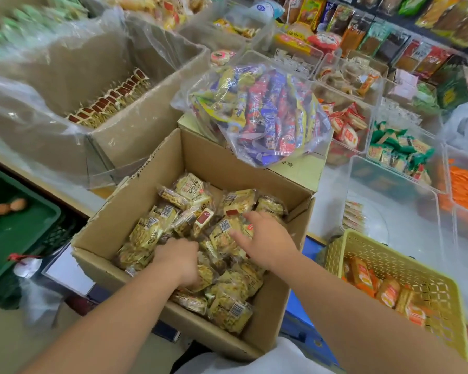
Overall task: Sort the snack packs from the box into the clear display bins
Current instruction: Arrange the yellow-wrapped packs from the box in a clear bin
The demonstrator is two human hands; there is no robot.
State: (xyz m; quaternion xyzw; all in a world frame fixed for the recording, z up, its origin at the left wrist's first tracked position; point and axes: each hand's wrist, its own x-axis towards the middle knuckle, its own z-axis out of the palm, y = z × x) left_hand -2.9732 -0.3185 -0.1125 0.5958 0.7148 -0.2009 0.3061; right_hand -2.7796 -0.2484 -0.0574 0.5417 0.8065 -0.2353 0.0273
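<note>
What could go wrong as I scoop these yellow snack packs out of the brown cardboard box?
The clear plastic bag of colourful snack bars rests just behind the brown cardboard box; a bump might tip it in and mix stock. Your left hand is dug into the yellow snack packs with fingers hidden, so a hard squeeze could crush them. Your right hand rests open on loose packs, which may slip during lifting.

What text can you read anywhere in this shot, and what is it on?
"味": on the closed carton, after a character half hidden by the bag of snack bars.
Labels and barcodes on the snack packs in the open box: too blurred to read.
Print on the hanging packets at the back: too blurred to read.
</note>
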